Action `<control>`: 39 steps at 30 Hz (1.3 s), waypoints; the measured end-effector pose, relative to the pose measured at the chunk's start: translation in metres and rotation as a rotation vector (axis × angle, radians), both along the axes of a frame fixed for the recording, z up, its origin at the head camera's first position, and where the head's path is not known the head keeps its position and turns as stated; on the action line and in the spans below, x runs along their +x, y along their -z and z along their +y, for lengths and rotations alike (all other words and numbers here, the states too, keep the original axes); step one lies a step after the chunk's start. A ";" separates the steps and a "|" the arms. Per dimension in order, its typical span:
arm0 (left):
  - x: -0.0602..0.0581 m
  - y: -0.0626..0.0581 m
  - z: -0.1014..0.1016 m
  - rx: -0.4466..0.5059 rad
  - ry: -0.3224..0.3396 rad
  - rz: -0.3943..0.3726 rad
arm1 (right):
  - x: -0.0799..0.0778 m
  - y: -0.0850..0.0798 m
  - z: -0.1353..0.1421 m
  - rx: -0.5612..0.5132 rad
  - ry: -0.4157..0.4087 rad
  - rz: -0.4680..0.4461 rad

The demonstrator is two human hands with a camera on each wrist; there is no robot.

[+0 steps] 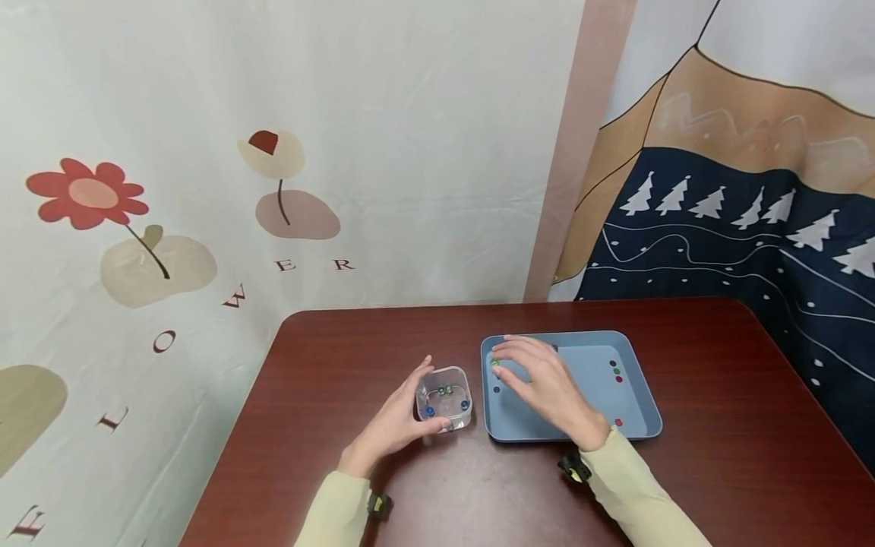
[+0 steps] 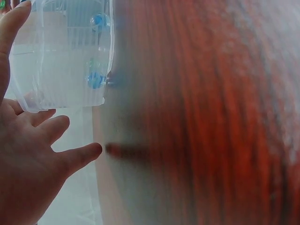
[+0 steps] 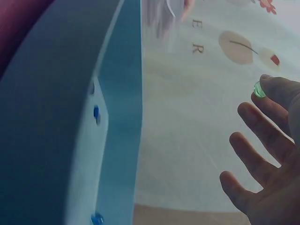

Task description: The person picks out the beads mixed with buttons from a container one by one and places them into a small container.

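Observation:
My left hand (image 1: 390, 427) grips a clear plastic container (image 1: 447, 403) from its left side, thumb at the near wall and fingers along the far one. Two green marbles (image 1: 445, 390) and two blue marbles, one of them the left blue marble (image 1: 429, 411), lie inside it. Over the left end of a blue-grey tray (image 1: 581, 410), my right hand (image 1: 543, 384) pinches a green marble (image 3: 258, 89) between thumb and index finger. In the right wrist view, the other fingers spread apart below that marble.
At the tray's right side lie a dark marble (image 1: 612, 363), a green marble (image 1: 617, 371) and a red marble (image 1: 618, 379) in a row, with another red marble (image 1: 618, 422) nearer. A dark blue marble (image 1: 496, 390) is at the left. A printed curtain (image 1: 424, 190) hangs behind the brown table (image 1: 328, 365).

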State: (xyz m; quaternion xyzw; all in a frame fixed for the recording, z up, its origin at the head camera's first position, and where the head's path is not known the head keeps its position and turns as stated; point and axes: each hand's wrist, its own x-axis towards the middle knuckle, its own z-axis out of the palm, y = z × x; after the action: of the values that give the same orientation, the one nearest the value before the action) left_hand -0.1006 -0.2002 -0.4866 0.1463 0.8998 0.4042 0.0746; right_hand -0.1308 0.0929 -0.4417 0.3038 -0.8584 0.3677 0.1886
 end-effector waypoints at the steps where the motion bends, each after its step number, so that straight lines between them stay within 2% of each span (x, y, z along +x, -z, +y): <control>1: 0.000 0.000 0.000 0.003 0.002 0.001 | 0.000 0.001 -0.003 0.001 -0.008 0.003; 16: -0.002 -0.002 0.001 0.021 0.018 0.015 | -0.001 0.022 -0.044 0.081 -0.135 0.031; 24: -0.002 -0.002 0.001 0.008 0.020 0.020 | -0.003 0.034 -0.051 0.191 -0.130 -0.024; 39: -0.003 -0.001 0.000 0.002 0.021 0.012 | -0.004 0.039 -0.054 0.198 -0.121 -0.057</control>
State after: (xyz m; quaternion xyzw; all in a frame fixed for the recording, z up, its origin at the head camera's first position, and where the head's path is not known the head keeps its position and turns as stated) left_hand -0.1032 -0.2001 -0.4857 0.1584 0.8982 0.4034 0.0735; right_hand -0.1350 0.0389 -0.4805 0.3617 -0.8756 0.3003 0.1106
